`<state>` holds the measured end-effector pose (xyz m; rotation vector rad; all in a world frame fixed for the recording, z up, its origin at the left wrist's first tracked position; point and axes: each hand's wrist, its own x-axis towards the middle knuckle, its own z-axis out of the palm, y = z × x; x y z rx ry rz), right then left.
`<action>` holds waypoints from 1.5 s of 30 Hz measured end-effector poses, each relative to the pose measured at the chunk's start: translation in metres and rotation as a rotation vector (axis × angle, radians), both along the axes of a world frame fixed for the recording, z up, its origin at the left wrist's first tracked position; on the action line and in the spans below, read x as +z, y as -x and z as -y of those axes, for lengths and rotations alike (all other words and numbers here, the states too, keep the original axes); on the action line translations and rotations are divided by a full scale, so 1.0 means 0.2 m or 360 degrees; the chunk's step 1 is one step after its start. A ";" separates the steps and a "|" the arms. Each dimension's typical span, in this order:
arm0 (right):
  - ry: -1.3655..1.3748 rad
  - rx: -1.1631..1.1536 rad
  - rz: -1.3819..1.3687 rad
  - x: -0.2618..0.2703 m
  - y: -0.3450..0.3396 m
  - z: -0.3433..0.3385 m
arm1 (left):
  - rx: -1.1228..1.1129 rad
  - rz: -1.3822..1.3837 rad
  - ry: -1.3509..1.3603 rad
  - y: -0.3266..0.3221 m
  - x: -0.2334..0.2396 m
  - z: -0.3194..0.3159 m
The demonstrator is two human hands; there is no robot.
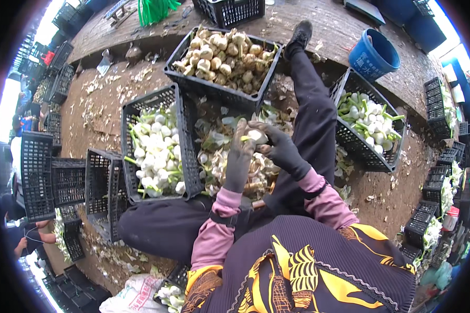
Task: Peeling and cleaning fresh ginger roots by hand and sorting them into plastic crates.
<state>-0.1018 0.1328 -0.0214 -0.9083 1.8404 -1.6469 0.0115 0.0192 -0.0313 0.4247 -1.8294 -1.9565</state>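
Observation:
Between my hands is a whitish garlic bulb (257, 136) with a short green stem end. My right hand (282, 148), in a dark work glove, curls its fingers around the bulb. From the other side my left hand (238, 158), also gloved, presses against it with the fingers pointing up. Beneath them lies a heap of loose peelings and dry skins (258, 172). A black plastic crate of clean white bulbs (194, 172) stands beside my left hand. Farther ahead, a second crate (219, 84) holds brown, unpeeled garlic bulbs (219, 51).
To the right, past my outstretched leg, sits a crate of trimmed garlic (397, 150). A blue bucket (370, 58) stands on the raised wooden boards (325, 35). Several stacked crates (37, 176) line the left side, near another person (23, 238). A white sack (131, 293) lies behind.

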 end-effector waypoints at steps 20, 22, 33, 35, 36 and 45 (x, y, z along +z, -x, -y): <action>-0.1601 0.0165 -0.1763 -0.33 1.17 0.83 | 0.0157 0.0381 -0.0716 0.04 -0.17 0.14; -0.1575 -0.0002 -0.1889 -0.45 1.29 0.82 | 0.0189 0.0350 -0.0750 0.06 -0.17 0.16; 0.0048 0.0689 -0.0539 0.08 0.34 0.28 | 0.0350 0.0282 -0.0304 0.10 -0.13 0.19; 0.0255 0.0304 -0.0127 -0.16 0.26 0.21 | 0.0274 0.0056 -0.0093 0.12 -0.10 0.18; 0.0327 0.0311 -0.0287 -0.03 0.19 0.20 | 0.0312 0.0021 -0.0254 0.08 -0.08 0.18; 0.0544 -0.0429 0.1340 -0.08 -0.07 0.07 | 0.0271 0.0019 0.0297 0.02 0.03 -0.02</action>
